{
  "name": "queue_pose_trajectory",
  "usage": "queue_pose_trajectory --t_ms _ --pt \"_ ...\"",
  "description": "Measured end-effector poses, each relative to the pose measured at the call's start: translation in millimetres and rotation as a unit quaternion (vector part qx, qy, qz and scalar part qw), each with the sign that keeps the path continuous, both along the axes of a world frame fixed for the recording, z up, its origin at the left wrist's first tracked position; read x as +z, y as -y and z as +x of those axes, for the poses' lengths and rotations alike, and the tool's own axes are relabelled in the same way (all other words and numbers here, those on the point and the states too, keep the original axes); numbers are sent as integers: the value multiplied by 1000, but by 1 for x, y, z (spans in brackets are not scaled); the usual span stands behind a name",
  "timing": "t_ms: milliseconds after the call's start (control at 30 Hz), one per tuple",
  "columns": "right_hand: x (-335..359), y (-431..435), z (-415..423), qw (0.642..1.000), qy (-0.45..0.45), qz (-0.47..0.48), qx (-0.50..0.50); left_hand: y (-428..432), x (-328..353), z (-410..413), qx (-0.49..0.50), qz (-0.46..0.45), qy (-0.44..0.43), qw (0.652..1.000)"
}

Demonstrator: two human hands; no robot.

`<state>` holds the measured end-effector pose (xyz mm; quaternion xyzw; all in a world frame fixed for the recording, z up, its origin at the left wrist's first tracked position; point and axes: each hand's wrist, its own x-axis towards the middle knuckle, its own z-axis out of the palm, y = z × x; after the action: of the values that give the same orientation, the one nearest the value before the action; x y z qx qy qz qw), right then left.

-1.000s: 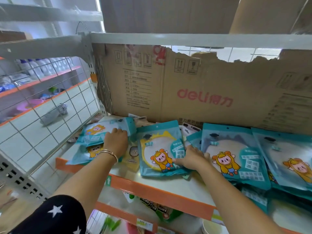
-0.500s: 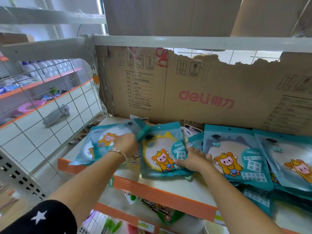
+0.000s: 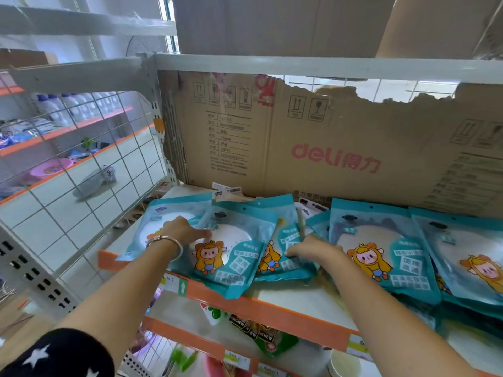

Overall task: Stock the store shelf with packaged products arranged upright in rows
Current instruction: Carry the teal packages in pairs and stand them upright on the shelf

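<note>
Pressing packets point(image 3: 234, 263), fingers point(image 3: 202, 234) straight: left hand point(image 3: 181, 231), right hand point(image 3: 315, 247).

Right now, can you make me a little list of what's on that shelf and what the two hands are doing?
Place: store shelf with an orange front edge
Products: teal packets with a cartoon child, lying flat and overlapping, not upright
Left hand: fingers lie on the front packet; bracelet on the wrist
Right hand: fingers flat on the middle packet
Behind: torn cardboard printed "deli"
</note>
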<state>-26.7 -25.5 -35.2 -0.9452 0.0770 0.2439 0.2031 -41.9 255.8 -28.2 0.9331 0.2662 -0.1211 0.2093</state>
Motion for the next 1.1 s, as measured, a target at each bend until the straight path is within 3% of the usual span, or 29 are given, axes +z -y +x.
queue_pose_trajectory --t_ms 133,200,367,567,633,700,767,833,1000,1100 --pt "13 -5 7 979 -19 182 -85 -7 5 -1 -35 -57 -12 998" --pt "19 -4 6 966 -15 229 -115 -9 8 -1 -26 -67 -26 997" --pt "29 2 -2 970 -9 224 -93 -9 2 -3 -38 -76 -43 995" --pt "25 5 -8 954 8 278 -113 -1 3 -17 -96 5 -91 991" --pt "25 7 -12 954 6 278 -113 2 6 -22 -98 -60 -117 986" --pt "24 10 -15 951 5 287 -116 2 5 -27 -69 -217 -146 963" --pt "25 15 -19 944 11 304 -130 5 6 -33 -41 -388 -151 908" --pt "29 20 -24 933 25 326 -149 6 6 -37 -28 -494 -123 861" --pt "47 45 -38 907 135 351 -190 18 26 -40 -66 -584 -35 808" --pt "63 79 -51 875 207 368 -236 35 37 -33 -114 -568 10 815"
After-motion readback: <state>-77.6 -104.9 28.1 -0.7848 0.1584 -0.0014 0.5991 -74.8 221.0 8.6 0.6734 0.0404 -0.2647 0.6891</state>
